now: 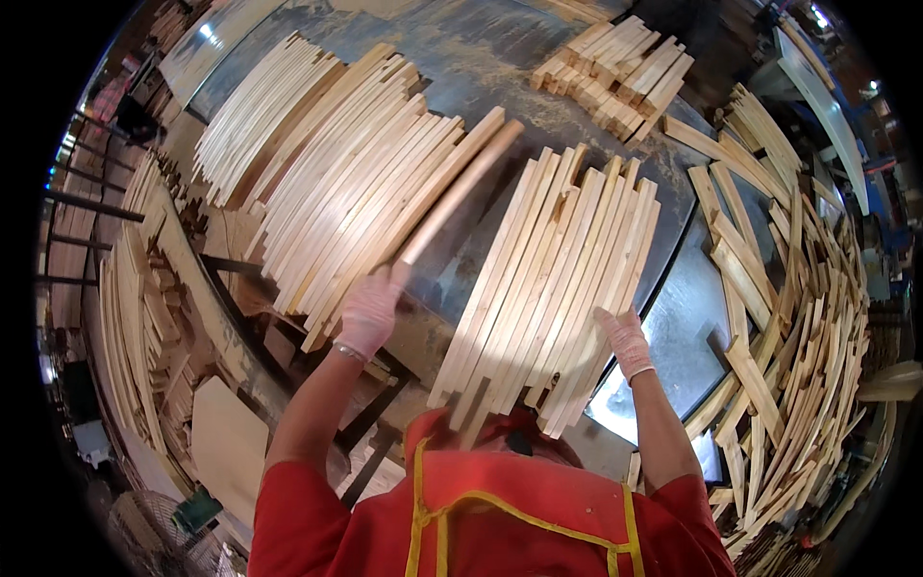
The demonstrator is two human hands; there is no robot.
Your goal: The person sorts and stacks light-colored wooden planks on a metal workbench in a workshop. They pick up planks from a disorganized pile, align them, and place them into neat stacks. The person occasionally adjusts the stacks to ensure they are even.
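Note:
My left hand [370,306], in a pale thin glove, is closed on the near end of a wooden strip [466,190]. That strip is blurred and slants away to the right, along the right side of a wide row of strips [351,197]. My right hand [625,338], gloved too, holds the right edge of another row of strips [550,279] in front of me. Its thumb lies over the outer strip; its other fingers are partly hidden. The near ends of this row are uneven, and a few strips jut out toward my red apron [538,490].
A bundle of short wooden blocks [615,77] sits at the back of the sawdust-strewn metal table [471,53]. Loose strips [769,317] lie in a tangled heap at the right. More wood [135,317] is piled at the left, beyond a board edge [226,317].

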